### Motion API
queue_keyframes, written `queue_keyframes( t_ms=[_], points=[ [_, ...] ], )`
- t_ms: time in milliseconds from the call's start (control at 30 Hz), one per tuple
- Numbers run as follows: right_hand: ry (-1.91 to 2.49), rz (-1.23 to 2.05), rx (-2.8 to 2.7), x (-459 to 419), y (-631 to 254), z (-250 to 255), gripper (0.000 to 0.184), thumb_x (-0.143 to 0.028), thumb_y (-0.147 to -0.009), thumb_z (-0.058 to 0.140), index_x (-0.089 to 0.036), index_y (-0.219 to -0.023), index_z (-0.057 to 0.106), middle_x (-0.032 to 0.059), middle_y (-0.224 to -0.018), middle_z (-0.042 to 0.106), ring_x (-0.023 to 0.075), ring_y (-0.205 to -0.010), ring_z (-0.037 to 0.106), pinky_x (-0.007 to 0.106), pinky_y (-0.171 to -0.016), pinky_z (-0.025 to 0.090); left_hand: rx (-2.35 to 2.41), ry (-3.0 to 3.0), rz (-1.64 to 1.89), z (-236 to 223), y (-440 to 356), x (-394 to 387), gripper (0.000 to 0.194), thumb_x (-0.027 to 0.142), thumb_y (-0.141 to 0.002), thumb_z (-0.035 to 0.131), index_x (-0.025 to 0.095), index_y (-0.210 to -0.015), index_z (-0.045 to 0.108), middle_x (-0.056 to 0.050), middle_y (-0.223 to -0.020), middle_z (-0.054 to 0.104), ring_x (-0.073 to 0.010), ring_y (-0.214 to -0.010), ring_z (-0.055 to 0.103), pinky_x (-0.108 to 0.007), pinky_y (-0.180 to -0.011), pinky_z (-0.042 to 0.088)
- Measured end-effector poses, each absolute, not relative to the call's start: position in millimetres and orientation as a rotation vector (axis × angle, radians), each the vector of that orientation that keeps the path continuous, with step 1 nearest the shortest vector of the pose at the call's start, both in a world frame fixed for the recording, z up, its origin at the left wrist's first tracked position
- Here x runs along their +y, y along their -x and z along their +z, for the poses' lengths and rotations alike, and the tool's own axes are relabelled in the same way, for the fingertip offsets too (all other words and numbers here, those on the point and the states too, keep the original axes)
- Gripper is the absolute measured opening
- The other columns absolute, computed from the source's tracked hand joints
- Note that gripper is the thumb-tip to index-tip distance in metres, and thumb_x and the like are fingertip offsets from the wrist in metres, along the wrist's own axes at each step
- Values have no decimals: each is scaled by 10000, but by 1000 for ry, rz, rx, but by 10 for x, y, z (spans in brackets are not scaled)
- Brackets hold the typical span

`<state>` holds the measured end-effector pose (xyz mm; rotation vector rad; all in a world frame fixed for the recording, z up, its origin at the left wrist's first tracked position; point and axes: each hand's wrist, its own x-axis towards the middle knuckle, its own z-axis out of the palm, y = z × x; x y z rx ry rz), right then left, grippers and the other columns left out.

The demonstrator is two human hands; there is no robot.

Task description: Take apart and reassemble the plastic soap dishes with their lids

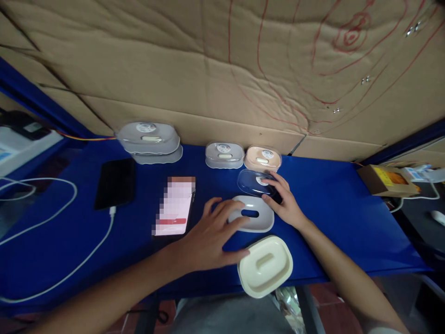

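Observation:
My left hand [220,222], fingers spread, hovers over the left end of a grey oval dish [264,225] with a slot in its middle. Its thumb tip is at the left rim of a cream oval dish [266,273] with a raised bar inside, near the table's front edge. Just behind the grey dish lies a clear plastic lid [248,182] with a round sticker. My right hand [283,199] grips the lid's right end, thumb on the near edge and fingers across the top and far side. Whether the left fingertips touch the grey dish I cannot tell.
Along the cardboard wall stand a stack of grey lidded dishes [149,141], another grey lidded dish [224,155] and a peach one [263,157]. To the left lie a lit phone [175,204] and a black device [115,183] with a white cable. A cardboard box [387,181] sits at right.

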<state>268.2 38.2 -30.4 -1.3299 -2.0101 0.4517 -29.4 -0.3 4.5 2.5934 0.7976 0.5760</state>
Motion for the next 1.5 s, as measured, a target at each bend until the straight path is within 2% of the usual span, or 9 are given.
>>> queue_keyframes(
  t_ms=[133,300,400,467,600,867,1100,1333,1500],
  points=[
    [1318,387,-2038,383,-2693,-292,353,-397,-1052,609,-287,-1385,651,131,-1625,506,321,-1543,432,620,-1253,351,482,-2657,513,43,258,-139,485,539,-893,779,257,-1274,675,-150,-1504,585,-378,-1407,519,-630,-1240,211],
    [1202,238,-2175,279,-2643,-174,269,-349,-1048,617,-289,-1292,715,110,-1497,628,321,-1428,538,589,-1182,422,504,-2666,486,40,249,-127,207,333,-923,713,241,-1108,722,-137,-1502,596,-358,-1447,486,-614,-1245,209],
    [1064,223,-2277,205,-2608,-106,230,-313,-1044,623,-288,-1243,735,84,-1352,721,296,-1331,607,536,-1121,469,566,-2695,490,79,264,-88,194,201,-901,639,224,-1079,713,-141,-1465,624,-346,-1411,513,-605,-1227,235],
    [991,235,-2340,174,-2587,-77,208,-320,-1040,633,-281,-1210,746,73,-1272,756,279,-1272,642,501,-1083,490,534,-2692,505,93,267,-93,223,251,-901,659,214,-1116,706,-143,-1428,642,-340,-1356,548,-579,-1208,273],
    [926,235,-2495,137,-2531,-31,282,-462,-997,698,-248,-1171,759,101,-1289,755,300,-1262,645,499,-1056,502,390,-2708,488,41,252,-151,452,580,-889,750,213,-1151,712,-138,-1427,650,-341,-1298,575,-540,-1184,320],
    [863,75,-2693,14,-2394,79,339,-428,-1078,591,-190,-1288,708,114,-1280,777,284,-1211,692,477,-1043,507,425,-2825,526,-14,251,-153,203,417,-896,745,221,-861,707,-69,-1426,679,-295,-1282,575,-487,-1171,278],
    [874,105,-2575,-48,-2447,230,180,-283,-1070,607,-219,-1190,725,67,-1065,803,228,-949,739,435,-921,556,553,-2914,553,29,309,-84,129,302,-933,687,252,-1040,739,-58,-1429,680,-288,-1284,584,-493,-1204,273],
    [827,261,-2682,-135,-2334,224,211,-252,-1082,561,-214,-1234,703,79,-1150,799,248,-1104,725,464,-1012,535,672,-2883,563,-6,334,-8,538,132,-861,683,281,-1373,608,-151,-1631,496,-365,-1515,439,-634,-1286,126],
    [864,266,-2729,-147,-2295,153,233,-250,-1075,565,-202,-1257,701,93,-1185,780,254,-1132,713,469,-1046,522,755,-2685,498,-85,311,82,645,276,-850,774,214,-1441,525,-242,-1660,413,-425,-1554,379,-667,-1231,297]
  ],
)
